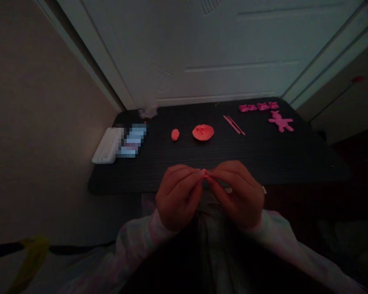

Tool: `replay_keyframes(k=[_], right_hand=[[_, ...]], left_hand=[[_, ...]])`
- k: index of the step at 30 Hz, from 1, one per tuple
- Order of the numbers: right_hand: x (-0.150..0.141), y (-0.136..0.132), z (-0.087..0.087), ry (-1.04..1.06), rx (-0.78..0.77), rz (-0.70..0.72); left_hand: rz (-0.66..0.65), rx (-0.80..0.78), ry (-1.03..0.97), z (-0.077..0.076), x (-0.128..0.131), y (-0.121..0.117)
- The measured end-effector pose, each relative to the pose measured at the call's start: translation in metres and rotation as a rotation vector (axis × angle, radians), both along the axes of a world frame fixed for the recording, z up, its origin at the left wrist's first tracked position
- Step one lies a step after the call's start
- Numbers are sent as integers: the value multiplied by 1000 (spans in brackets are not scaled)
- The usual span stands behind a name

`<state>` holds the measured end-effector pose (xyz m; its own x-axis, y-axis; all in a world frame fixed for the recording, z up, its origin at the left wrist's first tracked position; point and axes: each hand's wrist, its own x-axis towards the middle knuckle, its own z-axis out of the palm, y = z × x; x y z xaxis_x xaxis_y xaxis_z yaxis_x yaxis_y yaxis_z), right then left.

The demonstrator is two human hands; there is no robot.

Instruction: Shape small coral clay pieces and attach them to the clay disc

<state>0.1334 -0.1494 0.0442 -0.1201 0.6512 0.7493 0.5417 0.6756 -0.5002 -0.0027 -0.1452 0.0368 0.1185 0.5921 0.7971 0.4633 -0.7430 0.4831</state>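
Observation:
Between the fingertips of both hands is a small piece of coral-pink modelling clay (205, 173). My left hand (180, 196) pinches it from one side, and my right hand (237, 192) pinches it from the other. Both hands are held above the front edge of the black table (135, 175). Beyond them sits a shallow coral clay bowl (203, 138) with curled clay shapes inside. A rough lump of the same clay (175, 134) lies to its left. Two thin pink modelling tools (234, 125) rest to the right of the bowl.
Several pink clay bow-like shapes (263, 106) line the back right, near a pink bear-shaped figure (281, 121). On the left lie a white packet (107, 145) and a blurred blue item (133, 141). Crumpled clear plastic (148, 112) sits at the back, against a white panelled door (214, 49).

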Motion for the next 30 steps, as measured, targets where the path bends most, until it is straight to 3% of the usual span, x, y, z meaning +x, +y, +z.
replay_keyframes(k=[6,8,13,24,26,30], right_hand=[[-2,1,-3,48,-8,-6],[-2,2,-3,36,-30,7],[1,4,-2,-47,-58,3],[1,2,-4,-51,-34,-30],[1,2,-4,-39,-28,-33],[1,1,-5,-50,-38,-10]], left_hand=[[-66,-214,-277,-8,8,-4],[-67,-206,-303,-9,8,-4],[-46,-115,-182,-6,4,-3],[-85,-93,-75,0,2,-4],[-111,-198,-166,0,2,-6],[-156,-629,-494,-3,4,-3]])
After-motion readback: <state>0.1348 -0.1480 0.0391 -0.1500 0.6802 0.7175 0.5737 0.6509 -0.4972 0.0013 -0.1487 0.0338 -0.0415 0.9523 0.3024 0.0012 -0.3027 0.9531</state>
